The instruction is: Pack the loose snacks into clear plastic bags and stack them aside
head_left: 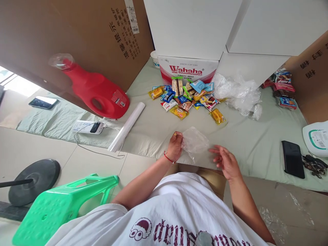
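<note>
My left hand (pixel 175 146), with a red string at the wrist, pinches the edge of a clear plastic bag (pixel 196 140). The bag spreads to the right over the front edge of the cloth-covered surface. Just right of the bag is my right hand (pixel 225 160), its fingers apart and nothing in them. Beyond the bag lies a pile of small wrapped snacks (pixel 186 99) in yellow, blue, white and brown packets. One yellow packet (pixel 217 116) sits at the near right of the pile.
Behind the snacks stands a Wahaha water carton (pixel 189 70). Crumpled clear plastic (pixel 239 94) lies to its right. On the left are a red jug (pixel 99 92), a white roll (pixel 126 126) and a power bank (pixel 89 127). A black phone (pixel 292 159) and keys (pixel 314 166) lie right; a green stool (pixel 64 205) stands lower left.
</note>
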A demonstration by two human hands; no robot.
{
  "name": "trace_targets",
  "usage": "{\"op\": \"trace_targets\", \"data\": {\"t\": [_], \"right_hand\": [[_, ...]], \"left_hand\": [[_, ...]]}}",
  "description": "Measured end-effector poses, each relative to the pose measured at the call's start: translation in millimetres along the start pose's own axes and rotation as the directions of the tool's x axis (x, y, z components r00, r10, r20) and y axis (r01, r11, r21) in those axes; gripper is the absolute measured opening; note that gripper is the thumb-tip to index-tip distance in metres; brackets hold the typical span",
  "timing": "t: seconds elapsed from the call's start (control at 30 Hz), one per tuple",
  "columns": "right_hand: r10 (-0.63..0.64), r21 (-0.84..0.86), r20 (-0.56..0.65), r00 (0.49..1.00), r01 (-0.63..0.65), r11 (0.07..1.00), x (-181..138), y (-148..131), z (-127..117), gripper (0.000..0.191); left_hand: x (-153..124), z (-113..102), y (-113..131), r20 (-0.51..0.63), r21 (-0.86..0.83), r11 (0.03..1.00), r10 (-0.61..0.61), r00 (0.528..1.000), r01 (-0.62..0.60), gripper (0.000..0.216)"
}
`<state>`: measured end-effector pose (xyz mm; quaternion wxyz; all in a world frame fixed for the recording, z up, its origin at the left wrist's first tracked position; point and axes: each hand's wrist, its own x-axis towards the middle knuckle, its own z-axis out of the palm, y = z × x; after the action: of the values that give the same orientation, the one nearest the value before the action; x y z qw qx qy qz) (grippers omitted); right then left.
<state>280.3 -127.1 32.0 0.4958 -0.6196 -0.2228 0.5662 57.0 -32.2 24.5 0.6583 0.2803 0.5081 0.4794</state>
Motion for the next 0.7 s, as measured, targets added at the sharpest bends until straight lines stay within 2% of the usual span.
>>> {"op": "trace_targets", "data": {"t": [0.07,0.1,0.17,0.23,0.3,0.33,0.4,0.47,0.53,0.6,0.7], "right_hand": [[0.158,0.072,0.102,0.982,-0.165,0.984,-4,-1,21,0.058],[0.197,0.105,0.149,0.969,-0.214,0.971,-5,-1,30,0.054],[0.208,0.175,0.205,0.956,-0.245,0.954,-5,0,47,0.049],[0.174,0.234,0.192,0.966,-0.217,0.948,-2,1,57,0.047],[0.137,0.244,0.154,0.979,-0.172,0.954,2,0,61,0.047],[0.125,0.229,0.147,0.981,-0.156,0.961,3,0,62,0.046],[0.104,0.191,0.152,0.983,-0.132,0.973,4,-1,63,0.045],[0.099,0.174,0.156,0.983,-0.126,0.977,5,-3,63,0.045],[0.098,0.183,0.151,0.984,-0.126,0.975,5,-4,62,0.046],[0.096,0.202,0.144,0.985,-0.124,0.972,5,-6,61,0.046],[0.085,0.23,0.139,0.987,-0.116,0.966,5,-6,53,0.045]], "left_hand": [[1,1,-1,0.011,-0.011,1.0,0.007,1.0,-0.007,0.03],[1,2,-2,0.017,0.007,1.0,0.014,1.0,-0.014,0.032],[0,0,-3,0.012,0.076,0.996,0.044,0.999,-0.045,0.034],[-4,-6,-1,-0.049,0.184,0.975,0.134,0.99,-0.123,0.033],[-14,-12,6,-0.108,0.331,0.903,0.324,0.94,-0.273,0.038],[-20,-15,10,-0.089,0.405,0.843,0.422,0.902,-0.355,0.045],[-33,-18,18,0.081,0.505,0.706,0.533,0.842,-0.496,0.059],[-42,-17,20,0.288,0.517,0.65,0.482,0.828,-0.558,0.066],[-42,-13,17,0.383,0.53,0.665,0.365,0.848,-0.526,0.051],[-35,-9,9,0.343,0.516,0.751,0.259,0.903,-0.412,0.03],[-17,-8,-1,0.164,0.31,0.935,0.128,0.978,-0.174,0.028]]}}
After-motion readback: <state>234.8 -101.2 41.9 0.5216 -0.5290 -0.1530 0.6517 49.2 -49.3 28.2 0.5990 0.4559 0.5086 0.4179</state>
